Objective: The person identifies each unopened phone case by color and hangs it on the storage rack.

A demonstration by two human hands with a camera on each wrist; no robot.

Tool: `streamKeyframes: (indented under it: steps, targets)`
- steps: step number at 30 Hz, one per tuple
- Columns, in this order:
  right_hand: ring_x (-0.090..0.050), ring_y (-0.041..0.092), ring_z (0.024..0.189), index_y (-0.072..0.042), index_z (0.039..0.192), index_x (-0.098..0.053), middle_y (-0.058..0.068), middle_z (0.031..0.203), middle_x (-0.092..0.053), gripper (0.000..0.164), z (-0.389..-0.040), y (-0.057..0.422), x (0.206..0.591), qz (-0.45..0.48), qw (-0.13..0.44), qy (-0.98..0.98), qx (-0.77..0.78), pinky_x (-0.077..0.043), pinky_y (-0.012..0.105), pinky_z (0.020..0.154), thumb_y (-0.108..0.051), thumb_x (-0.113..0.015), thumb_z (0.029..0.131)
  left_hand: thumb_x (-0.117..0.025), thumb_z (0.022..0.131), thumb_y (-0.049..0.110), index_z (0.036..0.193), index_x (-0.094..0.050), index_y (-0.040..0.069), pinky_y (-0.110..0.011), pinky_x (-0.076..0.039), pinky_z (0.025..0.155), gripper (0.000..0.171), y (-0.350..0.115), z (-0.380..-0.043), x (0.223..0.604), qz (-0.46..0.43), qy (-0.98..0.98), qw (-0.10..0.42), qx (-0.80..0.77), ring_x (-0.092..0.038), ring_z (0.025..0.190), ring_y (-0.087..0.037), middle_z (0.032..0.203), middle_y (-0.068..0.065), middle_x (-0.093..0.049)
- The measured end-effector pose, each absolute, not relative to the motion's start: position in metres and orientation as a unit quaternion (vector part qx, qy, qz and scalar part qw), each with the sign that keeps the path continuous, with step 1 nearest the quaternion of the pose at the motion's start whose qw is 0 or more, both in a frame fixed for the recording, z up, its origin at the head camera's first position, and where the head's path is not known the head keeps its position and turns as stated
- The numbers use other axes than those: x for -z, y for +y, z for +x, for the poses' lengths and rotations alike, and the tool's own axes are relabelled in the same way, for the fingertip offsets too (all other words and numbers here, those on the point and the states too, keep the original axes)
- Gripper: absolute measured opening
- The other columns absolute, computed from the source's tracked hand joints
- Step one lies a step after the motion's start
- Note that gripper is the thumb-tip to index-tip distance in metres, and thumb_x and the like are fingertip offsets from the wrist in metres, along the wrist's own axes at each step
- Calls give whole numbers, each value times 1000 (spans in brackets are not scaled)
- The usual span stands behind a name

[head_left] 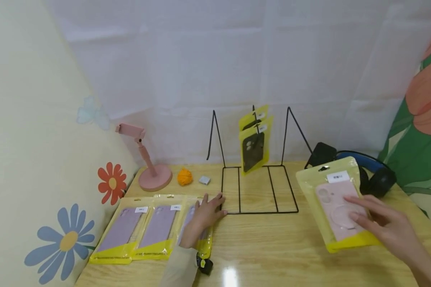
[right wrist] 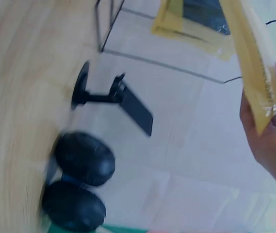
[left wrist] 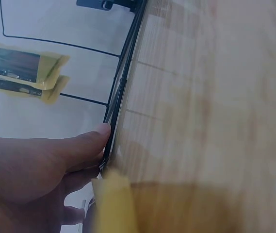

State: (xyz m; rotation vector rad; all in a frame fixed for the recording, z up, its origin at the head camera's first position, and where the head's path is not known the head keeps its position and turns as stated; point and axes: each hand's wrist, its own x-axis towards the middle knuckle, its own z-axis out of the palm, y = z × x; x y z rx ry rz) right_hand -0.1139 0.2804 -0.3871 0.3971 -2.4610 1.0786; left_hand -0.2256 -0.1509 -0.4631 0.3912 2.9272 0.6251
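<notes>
In the head view my right hand holds a yellow-edged pouch with a pink phone case inside, raised at the right and tilted. The right wrist view shows this pouch edge-on, between thumb and fingers. My left hand is at the front left corner of a black wire display rack, thumb and fingers pinching its base wire. Under that hand lies one of three pouches with purple phone cases, partly covered. Two pouches with dark phone cases hang from the rack's middle hook.
A pink phone stand, an orange yarn ball and a small grey block stand at the back left. Behind the raised pouch are a black stand and headphones. A white cloth hangs behind the table.
</notes>
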Motion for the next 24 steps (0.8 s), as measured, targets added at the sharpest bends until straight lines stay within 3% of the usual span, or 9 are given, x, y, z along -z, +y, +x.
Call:
streamKeyframes:
  steps: [7, 14, 24]
  targets:
    - [-46, 7, 76, -4, 121, -67, -10, 101, -60, 40, -117, 259, 385, 161, 209, -849, -458, -35, 20, 57, 9, -69, 83, -61, 95, 32, 141, -49, 9, -72, -12, 105, 53, -150, -224, 464, 135, 967, 66, -208, -18, 139, -52, 152, -9, -37]
    - [-50, 9, 86, -9, 129, -62, -5, 109, -60, 40, -128, 250, 382, 110, 178, -849, -486, -43, 15, 65, -6, -67, 90, -60, 95, 32, 141, -50, 9, -72, -12, 105, 53, -150, -225, 462, 132, 968, 65, -204, -19, 139, -51, 151, -9, -38]
    - [-54, 2, 99, -13, 136, -57, -13, 129, -56, 44, -159, 250, 392, 79, 132, -833, -531, -45, 10, 79, -20, -66, 93, -60, 95, 32, 142, -48, 10, -71, -12, 106, 54, -151, -223, 460, 132, 966, 68, -212, -17, 140, -50, 153, -8, -36]
